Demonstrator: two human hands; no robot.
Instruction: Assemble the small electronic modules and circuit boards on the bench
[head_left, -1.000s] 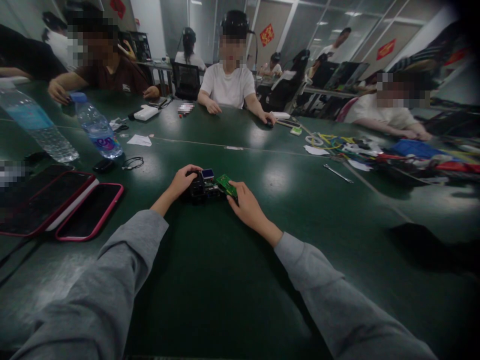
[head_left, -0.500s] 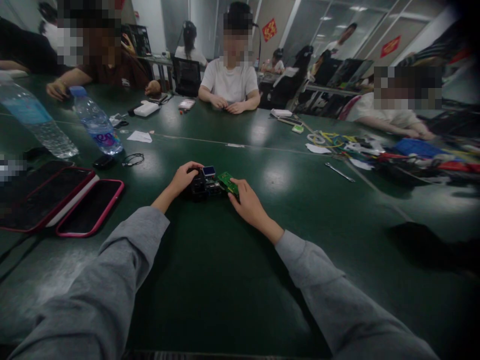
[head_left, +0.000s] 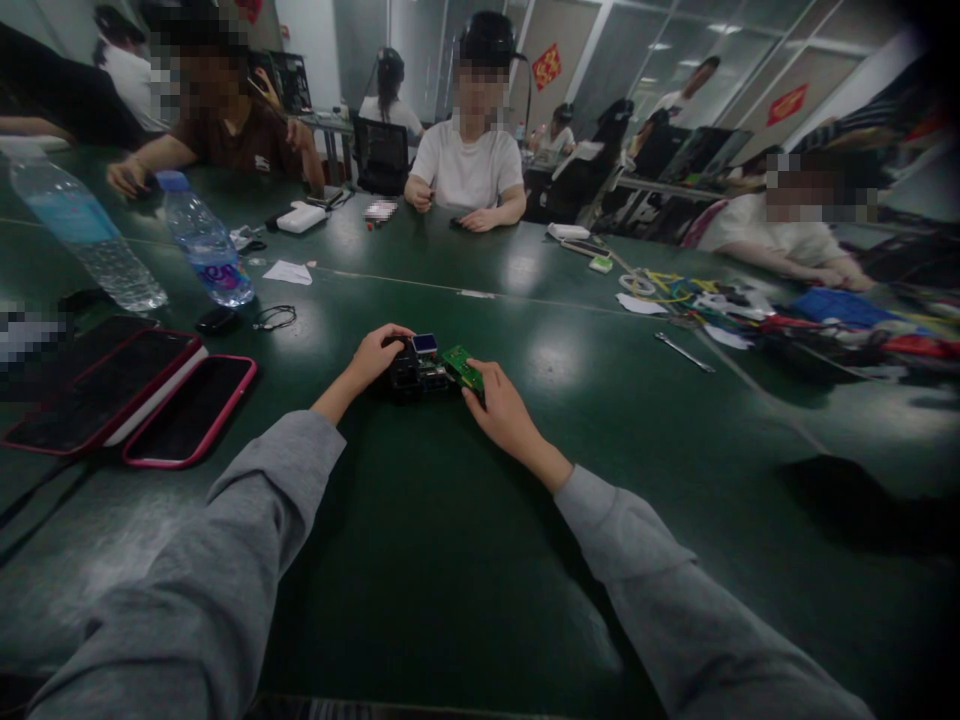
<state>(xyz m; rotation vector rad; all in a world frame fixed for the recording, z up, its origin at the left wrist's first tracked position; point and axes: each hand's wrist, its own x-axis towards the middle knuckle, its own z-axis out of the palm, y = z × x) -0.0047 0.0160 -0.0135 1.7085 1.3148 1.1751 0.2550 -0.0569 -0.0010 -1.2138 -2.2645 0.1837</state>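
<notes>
On the dark green table [head_left: 450,540] lies a small black device [head_left: 409,375] with exposed parts and a little blue-grey screen [head_left: 424,344] at its top. My left hand [head_left: 375,358] grips the device at its left side, fingers over its upper edge. A green circuit board [head_left: 463,368] sits tilted at the right of the device. My right hand [head_left: 502,407] holds this board by its right end, between thumb and fingers. Whether the board touches the device is too small to tell.
Two water bottles [head_left: 206,245] and two phones [head_left: 191,410] are at the left. A wrench [head_left: 684,352] and a heap of cables [head_left: 810,310] lie at the right. Across the table sits a person in a white shirt [head_left: 469,165], with others nearby.
The view has shifted slightly, moving everything a little to the right. Both hands keep their holds. Across the table, the white-shirted person's hands have moved apart.
</notes>
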